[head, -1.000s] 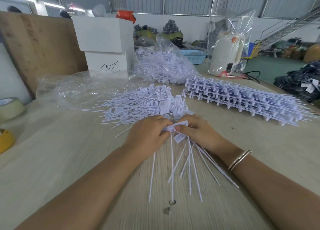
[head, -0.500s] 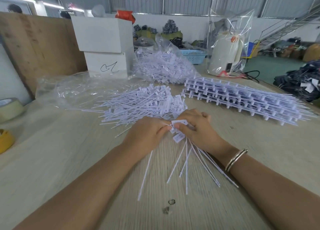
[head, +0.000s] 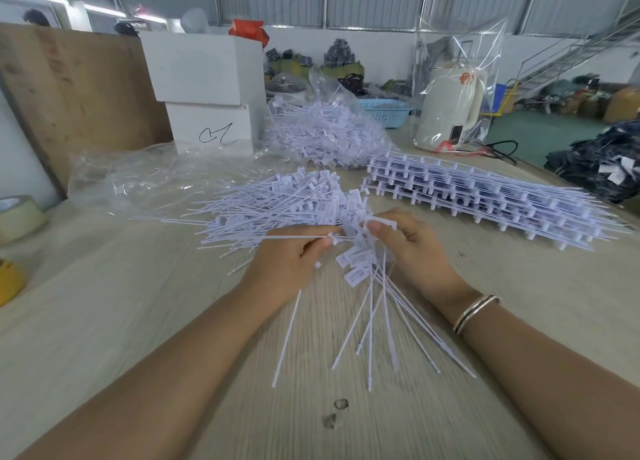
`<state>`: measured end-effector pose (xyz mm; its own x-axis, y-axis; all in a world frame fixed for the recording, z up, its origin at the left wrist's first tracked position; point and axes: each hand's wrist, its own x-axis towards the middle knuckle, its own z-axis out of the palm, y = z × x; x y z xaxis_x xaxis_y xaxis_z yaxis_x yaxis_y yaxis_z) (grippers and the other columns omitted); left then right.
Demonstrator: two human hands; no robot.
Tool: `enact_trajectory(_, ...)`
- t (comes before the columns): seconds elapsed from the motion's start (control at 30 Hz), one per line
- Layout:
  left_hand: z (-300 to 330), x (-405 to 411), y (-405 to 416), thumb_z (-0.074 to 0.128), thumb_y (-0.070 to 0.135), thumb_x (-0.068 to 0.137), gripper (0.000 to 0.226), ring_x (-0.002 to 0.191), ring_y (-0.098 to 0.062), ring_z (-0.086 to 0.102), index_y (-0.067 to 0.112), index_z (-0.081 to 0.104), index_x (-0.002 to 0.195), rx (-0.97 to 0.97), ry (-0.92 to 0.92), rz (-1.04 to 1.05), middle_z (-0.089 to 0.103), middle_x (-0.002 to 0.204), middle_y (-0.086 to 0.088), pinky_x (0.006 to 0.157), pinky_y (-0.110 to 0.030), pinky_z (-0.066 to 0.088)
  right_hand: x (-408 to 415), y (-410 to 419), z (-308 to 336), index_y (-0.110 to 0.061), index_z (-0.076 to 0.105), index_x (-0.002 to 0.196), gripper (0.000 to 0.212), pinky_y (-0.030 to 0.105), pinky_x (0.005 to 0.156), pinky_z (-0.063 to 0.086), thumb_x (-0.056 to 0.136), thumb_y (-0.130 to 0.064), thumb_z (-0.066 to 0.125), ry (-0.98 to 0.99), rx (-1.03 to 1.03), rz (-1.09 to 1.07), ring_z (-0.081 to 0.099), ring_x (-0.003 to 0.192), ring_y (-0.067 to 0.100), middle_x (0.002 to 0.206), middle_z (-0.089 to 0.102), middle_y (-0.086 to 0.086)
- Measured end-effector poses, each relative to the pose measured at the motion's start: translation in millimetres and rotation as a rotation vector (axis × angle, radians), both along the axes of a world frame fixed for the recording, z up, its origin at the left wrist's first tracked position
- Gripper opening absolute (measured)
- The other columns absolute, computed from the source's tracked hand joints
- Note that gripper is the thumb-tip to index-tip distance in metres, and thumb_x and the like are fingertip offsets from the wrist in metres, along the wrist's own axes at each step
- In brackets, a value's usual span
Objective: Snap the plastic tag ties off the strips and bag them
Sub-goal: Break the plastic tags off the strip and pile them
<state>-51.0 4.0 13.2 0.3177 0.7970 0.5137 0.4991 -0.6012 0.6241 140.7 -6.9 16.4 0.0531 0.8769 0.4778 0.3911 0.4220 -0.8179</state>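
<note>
My left hand (head: 287, 262) pinches a single white tag tie (head: 285, 338) at its head, its tail hanging toward me. My right hand (head: 412, 251) grips the runner of a strip (head: 379, 222) with several ties (head: 384, 321) still fanning down from it. Just beyond my hands lies a loose pile of snapped-off ties (head: 277, 210). A stack of whole strips (head: 485, 200) lies to the right. A clear bag full of ties (head: 325, 134) sits at the back, and an empty clear bag (head: 149, 182) lies flat on the left.
Two stacked white boxes (head: 204, 89) stand at the back left beside a wooden board (head: 69, 99). Tape rolls (head: 17, 217) sit at the left edge. A white kettle in a plastic bag (head: 450, 109) stands at the back right. The wooden table (head: 104, 321) stretches toward me.
My hands have risen and drawn apart; the left one has pulled one tie away from the strip, and the fan of ties has swung slightly right.
</note>
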Motion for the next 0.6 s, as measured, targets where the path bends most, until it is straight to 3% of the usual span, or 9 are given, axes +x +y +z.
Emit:
enact_trajectory(0.13,-0.5,0.0,3.1,0.065,0.018,0.087,0.026,0.085,-0.016,0.063,0.019,0.069,0.113,0.099,0.100,0.016,0.067,0.093,-0.001,0.077,-0.032,0.049,0.5,2.3,-3.3,-0.038,0.064,0.078,0.013,0.041,0.100,0.031,0.088,-0.030,0.061,-0.301,-0.100,-0.006,0.051,0.107,0.018,0.092,0.057,-0.015)
enact_trajectory(0.2,-0.5,1.1,2.5,0.068,0.018,0.084,0.028,0.086,-0.016,0.059,0.020,0.069,0.113,0.139,0.122,0.019,0.065,0.092,0.000,0.076,-0.032,0.047,-3.4,3.8,-7.4,-0.040,0.064,0.086,0.003,0.030,0.090,0.018,0.086,-0.037,0.061,-0.512,-0.119,-0.077,0.045,0.112,0.012,0.101,0.056,-0.015)
enact_trajectory(0.27,-0.6,2.0,1.7,0.069,0.019,0.083,0.030,0.088,-0.014,0.059,0.022,0.068,0.113,0.158,0.117,0.022,0.064,0.094,0.001,0.076,-0.030,0.046,-5.1,3.6,-9.0,-0.038,0.063,0.098,0.012,0.026,0.075,0.013,0.086,-0.040,0.061,-0.605,-0.116,-0.139,0.042,0.113,0.008,0.106,0.056,-0.016)
enact_trajectory(0.4,1.4,1.9,-0.6,0.069,0.023,0.083,0.033,0.085,-0.009,0.057,0.026,0.066,0.115,0.145,0.139,0.029,0.062,0.094,0.006,0.076,-0.031,0.048,-5.5,-0.6,-4.3,-0.036,0.060,0.101,0.012,0.025,0.077,0.016,0.089,-0.036,0.058,-0.498,-0.053,-0.148,0.046,0.106,0.007,0.101,0.056,-0.016)
enact_trajectory(0.6,2.5,5.0,-6.5,0.067,0.028,0.082,0.040,0.092,-0.016,0.059,0.027,0.058,0.121,0.147,0.228,0.045,0.064,0.098,0.007,0.077,-0.039,0.050,-11.6,-7.2,-0.8,-0.029,0.069,0.096,0.024,0.034,0.093,0.021,0.094,-0.037,0.046,-0.388,0.012,-0.143,0.048,0.103,0.007,0.095,0.061,-0.016)
